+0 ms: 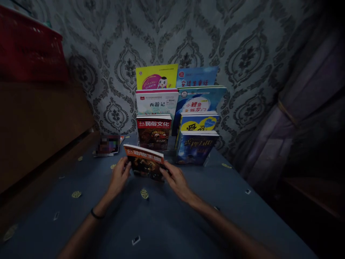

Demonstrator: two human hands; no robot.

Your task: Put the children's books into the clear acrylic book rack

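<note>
Between my two hands is a book point(145, 164) with an orange title band and a dark animal picture, tilted up with its cover toward me. My left hand point(120, 174) grips its left edge, and my right hand point(176, 180) grips its right edge. Just behind it stands a red-and-dark book point(154, 133) at the front of the left row. To the right, a dark blue book point(196, 147) fronts the other row. Fingers behind the held book are hidden.
Taller books rise behind in two rows, among them a yellow book point(156, 76) and a teal book point(203, 99). Another book point(109, 145) lies flat at the left. A red bag point(29, 46) sits on a brown box point(40, 126). A curtain point(280, 118) hangs at right.
</note>
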